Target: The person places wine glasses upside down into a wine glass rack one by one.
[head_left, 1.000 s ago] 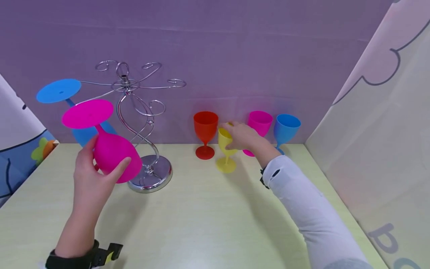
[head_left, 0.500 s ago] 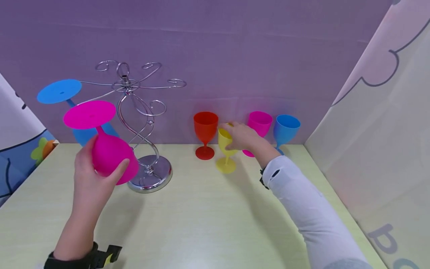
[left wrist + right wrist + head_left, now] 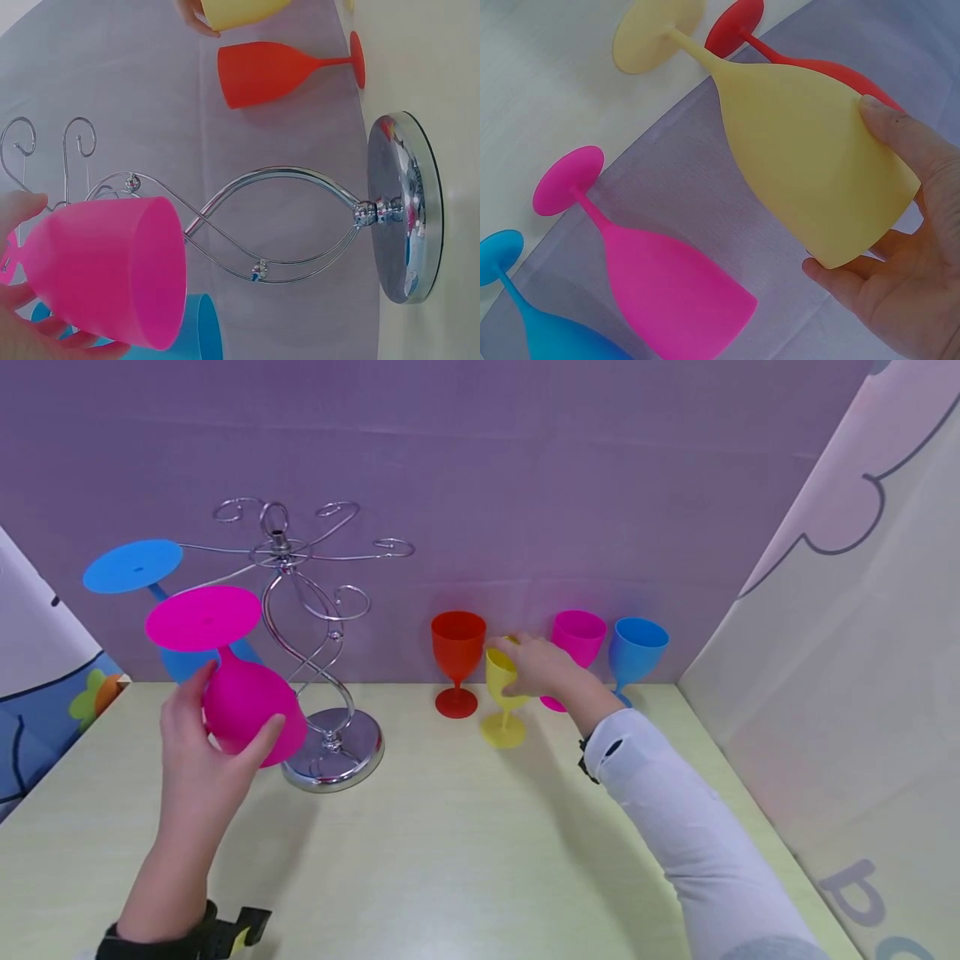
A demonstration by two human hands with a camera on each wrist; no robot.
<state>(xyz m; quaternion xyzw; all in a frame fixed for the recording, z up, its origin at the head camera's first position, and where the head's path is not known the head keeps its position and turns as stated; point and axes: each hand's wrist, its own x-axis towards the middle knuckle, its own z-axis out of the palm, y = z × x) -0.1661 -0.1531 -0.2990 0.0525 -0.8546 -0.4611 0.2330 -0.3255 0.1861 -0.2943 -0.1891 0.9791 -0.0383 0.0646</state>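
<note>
My left hand (image 3: pixel 198 752) grips the bowl of a pink goblet (image 3: pixel 251 710), held upside down with its round foot uppermost. Close to that foot reaches one wire arm of a chrome stemware rack (image 3: pixel 330 752). Behind it, a blue goblet (image 3: pixel 133 566) hangs inverted from another arm. In the left wrist view, the pink bowl (image 3: pixel 105 270) opens toward the tabletop and overlaps the blue goblet (image 3: pixel 208 330). My right hand (image 3: pixel 542 668) holds a yellow goblet (image 3: pixel 504 727) near its rim, thumb on one side and fingers on the other in the right wrist view. The yellow goblet is upright.
A red goblet (image 3: pixel 458 652) stands left of the yellow one. Another pink goblet (image 3: pixel 579 635) and a blue goblet (image 3: pixel 637 647) stand to the right, near the purple backdrop (image 3: pixel 480 485). Several curled rack arms (image 3: pixel 393 547) hold no goblet. A printed cloth (image 3: pixel 840 693) rises along the table's right side.
The pink goblet in my left hand has straightened slightly, its bowl swinging a little left and its foot a little right. My right hand stays on the yellow goblet.
</note>
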